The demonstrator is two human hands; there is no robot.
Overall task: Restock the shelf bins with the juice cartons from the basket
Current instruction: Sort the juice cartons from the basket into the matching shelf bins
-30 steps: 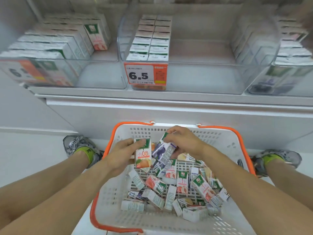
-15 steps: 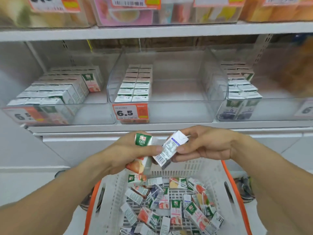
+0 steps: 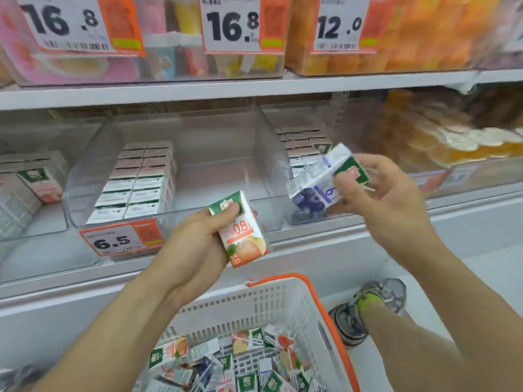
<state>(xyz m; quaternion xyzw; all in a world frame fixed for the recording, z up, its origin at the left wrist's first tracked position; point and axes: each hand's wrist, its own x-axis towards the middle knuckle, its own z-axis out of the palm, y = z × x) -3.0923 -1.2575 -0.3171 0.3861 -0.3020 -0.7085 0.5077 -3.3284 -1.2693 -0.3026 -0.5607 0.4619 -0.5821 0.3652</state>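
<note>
- Left hand (image 3: 195, 247) fingers curled round peach carton (image 3: 243, 230), before middle bin (image 3: 175, 176) front edge
- Right hand (image 3: 385, 199) fingers pinching blueberry carton (image 3: 319, 179) at right bin (image 3: 285, 165) front edge
- Best matched by flavour, slid in upright, squared against rows
- Stiff glossy card boxes; clear hard plastic bins; basket (image 3: 283, 304) below on floor

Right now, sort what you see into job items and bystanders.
Job:
- left hand holding orange-and-white peach carton
- right hand holding purple-and-white blueberry carton
- white plastic basket with orange rim
- clear plastic middle bin

Bystanders:
- 6.5 price tag
- upper-shelf 16.8 tag
- grey shoe
</note>
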